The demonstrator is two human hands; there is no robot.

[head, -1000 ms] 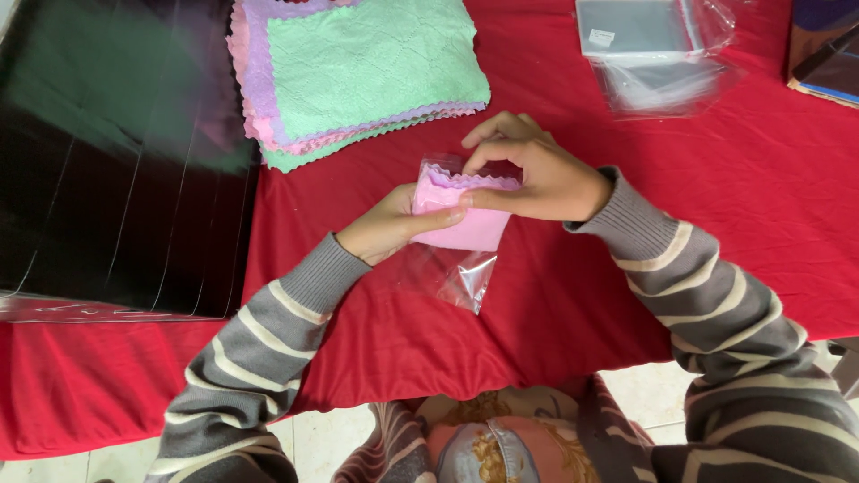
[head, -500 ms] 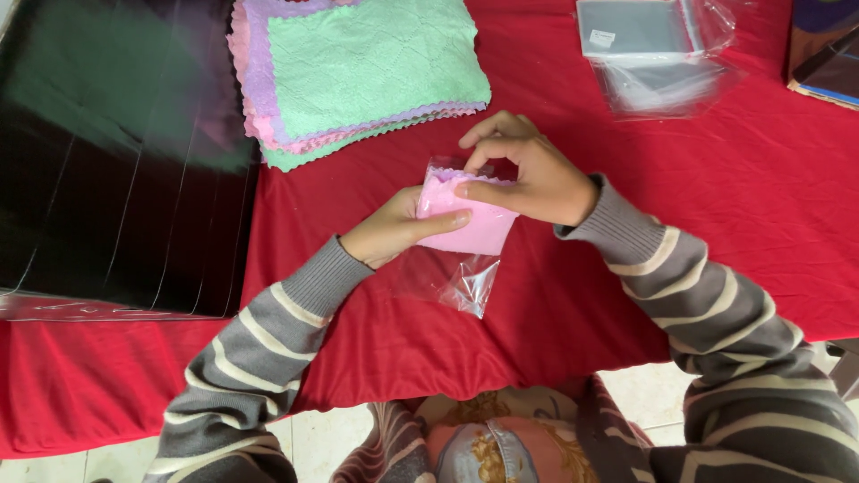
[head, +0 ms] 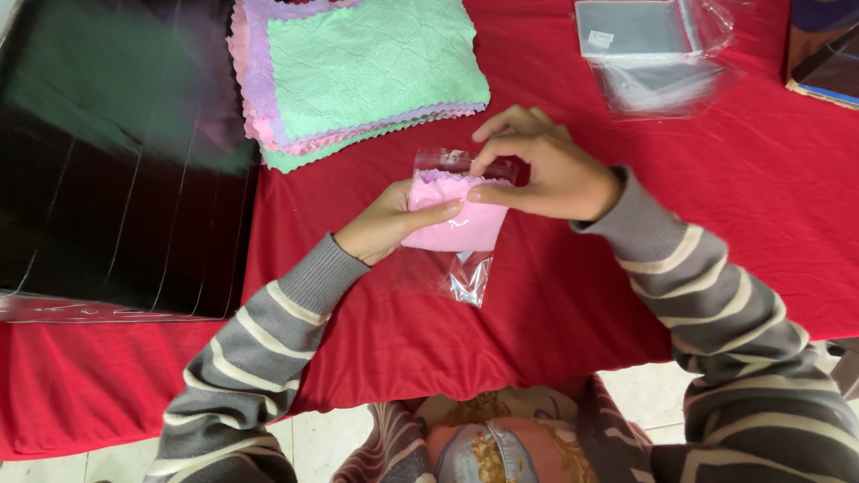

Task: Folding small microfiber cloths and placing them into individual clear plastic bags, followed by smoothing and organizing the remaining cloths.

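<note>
Left hand [head: 389,224] & right hand [head: 537,174] both pinch a folded pink cloth [head: 456,219] w/ clear bag [head: 452,183], just above red counter [head: 761,179], near cloth pile [head: 367,76].

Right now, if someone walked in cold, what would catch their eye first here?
The red tablecloth fills the view. At centre, both hands grip a folded pink cloth in a clear plastic bag, the left hand beneath and the right hand at its top. Behind lies a pastel cloth stack, green uppermost.
</note>
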